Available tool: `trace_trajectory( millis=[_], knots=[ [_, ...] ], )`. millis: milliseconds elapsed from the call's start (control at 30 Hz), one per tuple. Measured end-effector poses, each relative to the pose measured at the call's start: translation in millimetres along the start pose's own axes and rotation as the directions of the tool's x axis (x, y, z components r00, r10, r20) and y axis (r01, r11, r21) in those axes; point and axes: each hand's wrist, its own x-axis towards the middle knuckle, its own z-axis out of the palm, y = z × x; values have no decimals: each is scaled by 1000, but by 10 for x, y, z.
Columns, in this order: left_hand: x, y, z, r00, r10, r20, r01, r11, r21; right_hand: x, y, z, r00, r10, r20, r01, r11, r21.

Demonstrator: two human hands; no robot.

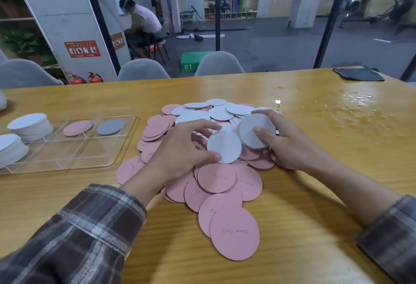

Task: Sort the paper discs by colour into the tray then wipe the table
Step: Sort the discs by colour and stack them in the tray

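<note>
A heap of pink discs (217, 177) and white discs (219, 113) lies mid-table. My left hand (182, 150) pinches one white disc (225, 146) at its lower edge, just above the heap. My right hand (290, 144) grips a small stack of white discs (252, 132), tilted on edge. To the left stands the clear divided tray (74, 157), holding two stacks of white discs (31, 126), one pink disc (77, 127) and one grey disc (110, 127) in separate compartments.
A dark grey cloth (359, 73) lies at the table's far right corner. Spilled liquid (355, 101) glistens on the wood at right. Grey chairs (219, 64) line the far edge. A person sits beyond the glass wall.
</note>
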Motion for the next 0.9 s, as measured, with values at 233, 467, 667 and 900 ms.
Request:
trace_trajectory(
  millis=[233, 467, 667, 900],
  knots=[
    [-9, 123, 39, 998, -65, 2, 63, 947, -314, -25, -59, 15, 1000, -9, 9, 9, 997, 74],
    [-13, 224, 299, 975, -101, -197, 12, 911, -412, -147, -278, 114, 992, 8, 126, -47, 948, 314],
    [-36, 249, 324, 975, -78, -210, 8, 948, -317, -171, -305, 128, 984, -33, 177, -2, 981, 196],
    [8, 91, 175, 972, 14, -236, 9, 995, 95, -26, -85, 43, 999, -53, -1, 53, 999, 2]
  ],
)
